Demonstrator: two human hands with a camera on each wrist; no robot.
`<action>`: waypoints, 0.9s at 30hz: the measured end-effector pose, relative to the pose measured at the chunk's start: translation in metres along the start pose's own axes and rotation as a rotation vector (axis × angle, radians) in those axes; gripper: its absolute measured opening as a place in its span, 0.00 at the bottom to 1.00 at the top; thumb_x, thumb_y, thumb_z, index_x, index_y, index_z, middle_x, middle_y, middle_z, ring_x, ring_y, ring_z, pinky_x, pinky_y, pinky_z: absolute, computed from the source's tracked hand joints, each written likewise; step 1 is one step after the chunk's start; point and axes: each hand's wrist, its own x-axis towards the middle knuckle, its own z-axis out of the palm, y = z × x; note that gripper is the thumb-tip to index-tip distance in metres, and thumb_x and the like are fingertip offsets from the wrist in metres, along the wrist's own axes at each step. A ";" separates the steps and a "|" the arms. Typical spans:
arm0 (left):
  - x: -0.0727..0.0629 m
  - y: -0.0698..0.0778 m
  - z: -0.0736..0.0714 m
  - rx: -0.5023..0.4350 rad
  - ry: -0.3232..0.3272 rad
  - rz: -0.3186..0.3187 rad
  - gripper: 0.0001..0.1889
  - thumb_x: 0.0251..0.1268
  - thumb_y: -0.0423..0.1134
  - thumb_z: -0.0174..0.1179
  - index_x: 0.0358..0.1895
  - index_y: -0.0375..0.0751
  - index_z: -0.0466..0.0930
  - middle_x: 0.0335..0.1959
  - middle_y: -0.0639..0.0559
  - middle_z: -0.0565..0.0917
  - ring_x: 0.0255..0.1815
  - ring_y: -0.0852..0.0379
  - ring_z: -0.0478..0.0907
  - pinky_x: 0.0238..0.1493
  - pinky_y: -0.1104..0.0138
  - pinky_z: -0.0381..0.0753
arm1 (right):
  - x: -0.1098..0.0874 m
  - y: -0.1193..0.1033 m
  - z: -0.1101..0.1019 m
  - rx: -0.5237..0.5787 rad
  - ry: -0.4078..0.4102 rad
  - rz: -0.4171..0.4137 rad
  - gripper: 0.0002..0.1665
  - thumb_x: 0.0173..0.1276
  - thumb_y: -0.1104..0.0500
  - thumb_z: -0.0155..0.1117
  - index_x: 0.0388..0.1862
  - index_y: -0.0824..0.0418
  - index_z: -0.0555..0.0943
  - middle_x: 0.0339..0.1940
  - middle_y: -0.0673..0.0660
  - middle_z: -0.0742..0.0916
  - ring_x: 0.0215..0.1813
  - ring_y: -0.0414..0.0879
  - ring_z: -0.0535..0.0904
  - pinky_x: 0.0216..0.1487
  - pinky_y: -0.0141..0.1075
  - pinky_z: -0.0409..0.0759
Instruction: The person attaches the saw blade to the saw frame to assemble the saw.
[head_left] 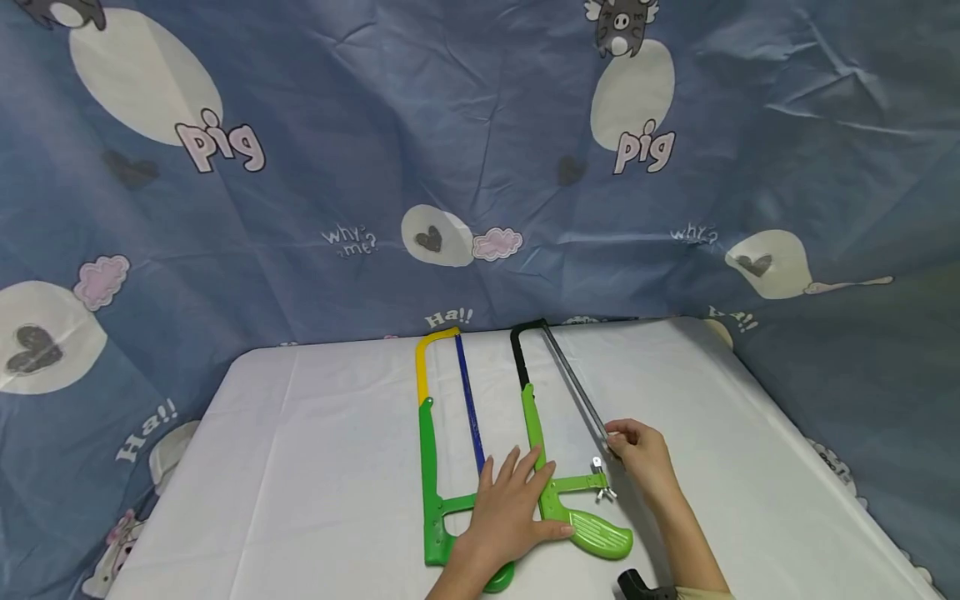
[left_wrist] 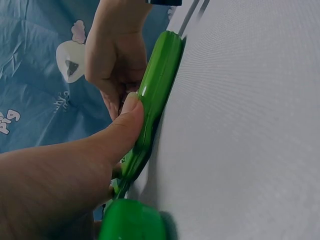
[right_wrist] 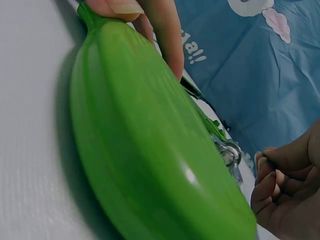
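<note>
A light green hacksaw (head_left: 533, 421) with a black front bow lies on the white table. My left hand (head_left: 510, 508) rests across its frame, fingers spread, the thumb against the ribbed handle (left_wrist: 160, 75). The thin grey blade (head_left: 573, 379) meets the black bow at its far end. Between thumb and fingertips my right hand (head_left: 643, 458) pinches the blade's near end, which stands off from the wing nut (head_left: 606, 495) and its clamp. In the right wrist view, the right hand (right_wrist: 295, 185) is beside the metal clamp, with the handle large in front.
Left of it lies a second hacksaw (head_left: 428, 450), green and yellow with a blue blade (head_left: 470, 400); my left hand and forearm cover part of it. A blue printed cloth (head_left: 480, 167) hangs behind the white table (head_left: 330, 467). A black object (head_left: 637, 586) shows by the right wrist.
</note>
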 end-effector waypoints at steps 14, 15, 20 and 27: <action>0.001 -0.001 0.002 0.002 0.004 0.001 0.46 0.55 0.74 0.59 0.74 0.54 0.66 0.80 0.50 0.59 0.80 0.39 0.55 0.73 0.33 0.50 | 0.004 0.002 0.006 -0.010 0.010 0.012 0.14 0.70 0.66 0.56 0.49 0.71 0.83 0.33 0.60 0.86 0.32 0.41 0.77 0.29 0.29 0.75; 0.001 0.000 0.002 0.002 0.005 0.001 0.46 0.55 0.73 0.59 0.74 0.54 0.66 0.80 0.50 0.59 0.80 0.39 0.54 0.73 0.33 0.50 | 0.003 0.001 0.006 -0.008 0.008 0.014 0.14 0.70 0.66 0.56 0.49 0.71 0.83 0.34 0.61 0.86 0.32 0.41 0.77 0.30 0.29 0.75; 0.001 0.001 0.001 -0.004 0.012 0.004 0.46 0.55 0.73 0.60 0.74 0.53 0.67 0.80 0.50 0.60 0.80 0.39 0.55 0.73 0.33 0.50 | 0.003 0.002 0.005 0.021 -0.008 0.023 0.14 0.70 0.66 0.57 0.50 0.72 0.82 0.36 0.62 0.87 0.34 0.42 0.78 0.32 0.29 0.78; 0.000 0.001 0.002 0.012 0.016 0.004 0.46 0.55 0.73 0.59 0.74 0.53 0.67 0.80 0.50 0.60 0.80 0.39 0.55 0.73 0.33 0.50 | 0.002 0.004 0.005 0.039 -0.012 0.024 0.14 0.70 0.66 0.57 0.50 0.72 0.83 0.38 0.64 0.87 0.34 0.42 0.79 0.33 0.29 0.79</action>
